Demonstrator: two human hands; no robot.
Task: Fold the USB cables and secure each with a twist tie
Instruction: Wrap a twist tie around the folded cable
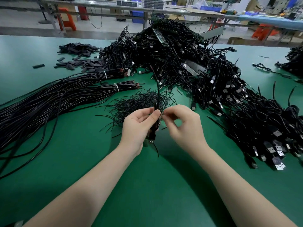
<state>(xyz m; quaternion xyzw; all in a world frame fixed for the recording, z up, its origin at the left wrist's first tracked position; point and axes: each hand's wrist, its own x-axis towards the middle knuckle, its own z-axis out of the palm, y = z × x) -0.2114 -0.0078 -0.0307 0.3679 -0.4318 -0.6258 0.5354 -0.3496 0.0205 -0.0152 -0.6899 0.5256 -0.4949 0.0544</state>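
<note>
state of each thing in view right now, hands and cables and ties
left hand: grips the folded USB cable
right hand: pinches a twist tie at the cable
folded USB cable: held upright above the table, one end trailing up
twist tie pile: loose, scattered on the green table
long cable bundles: tied with white bands
USB cable heap: tangled, unsorted

Item: head view, bright and even overhead light, wide-angle.

My forearms cast soft dark shadows on the green desk [49,145], the heaviest between and below my wrists. A pale sheen lies on the desk's far left part, and thin highlights streak the long cable bundles [41,102]. Centre sharp; my right hand [183,126] slightly soft. The background benches [147,7] are blurred, most at top right. Straight edges bow towards the corners.
</note>
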